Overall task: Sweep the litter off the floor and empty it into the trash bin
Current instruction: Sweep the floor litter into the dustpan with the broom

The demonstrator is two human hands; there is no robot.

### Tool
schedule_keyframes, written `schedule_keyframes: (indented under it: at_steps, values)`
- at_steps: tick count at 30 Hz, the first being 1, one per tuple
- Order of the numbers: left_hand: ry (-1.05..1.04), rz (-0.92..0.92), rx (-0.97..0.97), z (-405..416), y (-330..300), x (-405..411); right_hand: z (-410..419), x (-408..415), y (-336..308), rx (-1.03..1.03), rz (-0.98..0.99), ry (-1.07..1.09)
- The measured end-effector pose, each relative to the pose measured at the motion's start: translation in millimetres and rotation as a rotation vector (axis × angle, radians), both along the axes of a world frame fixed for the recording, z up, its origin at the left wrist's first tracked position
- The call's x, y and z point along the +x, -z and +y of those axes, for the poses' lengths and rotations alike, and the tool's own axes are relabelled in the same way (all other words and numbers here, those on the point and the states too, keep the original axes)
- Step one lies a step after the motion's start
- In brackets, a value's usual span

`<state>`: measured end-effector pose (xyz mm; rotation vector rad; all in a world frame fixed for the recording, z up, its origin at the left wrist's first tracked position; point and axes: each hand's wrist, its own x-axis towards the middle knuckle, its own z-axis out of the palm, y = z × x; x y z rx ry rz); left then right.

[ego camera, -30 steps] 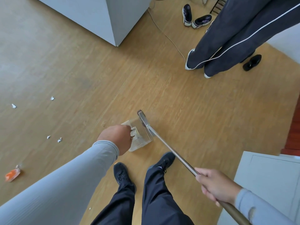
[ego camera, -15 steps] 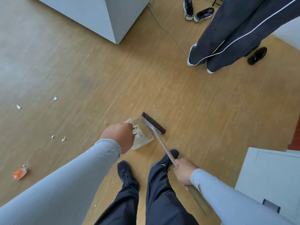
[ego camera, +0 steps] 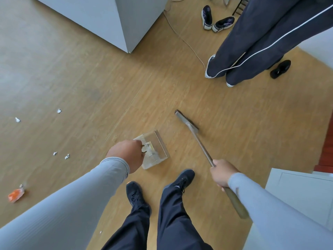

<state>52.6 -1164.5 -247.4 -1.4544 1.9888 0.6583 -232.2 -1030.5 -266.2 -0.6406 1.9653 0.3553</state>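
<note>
Pale, translucent plastic makes up the dustpan (ego camera: 153, 150), a boxy scoop with a ribbed comb edge, sitting on the floor (ego camera: 90, 78) just below the centre of the frame. We see the left hand (ego camera: 127, 156) reaching down to it with its fingers curled at the near edge; knuckles hide the fingertips, so how they grip is not visible. The right hand (ego camera: 222, 173), in the lower right, has its fingers wrapped tight round the broom handle (ego camera: 201, 147), a slim metal shaft that thickens into a dull brownish grip behind the palm. At the far end the broom head (ego camera: 187, 121) is a narrow bar with dark bristles, resting on the floor right of the dustpan and apart from it.

Wood-grain flooring, matte and warm brown, runs under everything. Litter lies at the left of the frame, well apart from the dustpan: crumpled white scraps (ego camera: 61, 155) at mid left and a crinkled orange wrapper (ego camera: 15, 194) lower left. Both our sleeves are smooth grey fabric; dark trousers and black shoes (ego camera: 183, 179) fill the bottom centre. In the upper right stands another person (ego camera: 261, 42) in dark trousers with a white stripe. A grey cabinet (ego camera: 111, 18) with a sharp corner sits at the top.
</note>
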Motion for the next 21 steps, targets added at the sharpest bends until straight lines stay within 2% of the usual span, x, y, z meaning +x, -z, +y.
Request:
schedule_keyframes:
  at_steps: [3, 5, 7, 11, 13, 17, 21]
  values:
    - [0.008, -0.008, 0.006, 1.0, 1.8, 1.3, -3.7, 36.3, 17.9, 0.080, 0.001, -0.126]
    - [0.013, -0.006, 0.003, 5.6, 3.1, 2.7, 5.9, 60.3, 18.5, 0.129, -0.087, -0.203]
    - [0.017, -0.003, -0.005, 9.0, 2.5, 4.8, 21.8, 66.3, 9.4, 0.159, -0.197, -0.185]
    - [0.019, -0.005, -0.010, 8.8, -0.5, 6.9, 52.0, 23.0, -27.4, 0.071, -0.401, 0.229]
    - [0.016, -0.002, -0.007, 7.5, -1.2, 7.8, 66.9, 2.7, -48.4, 0.037, -0.417, 0.329]
    - [0.027, -0.001, -0.011, 6.8, -0.9, 7.4, 83.0, -12.6, -64.9, -0.036, -0.258, 0.353]
    - [0.034, -0.008, -0.015, 6.2, -3.1, 4.7, 66.5, -14.6, -28.8, -0.015, -0.004, 0.299]
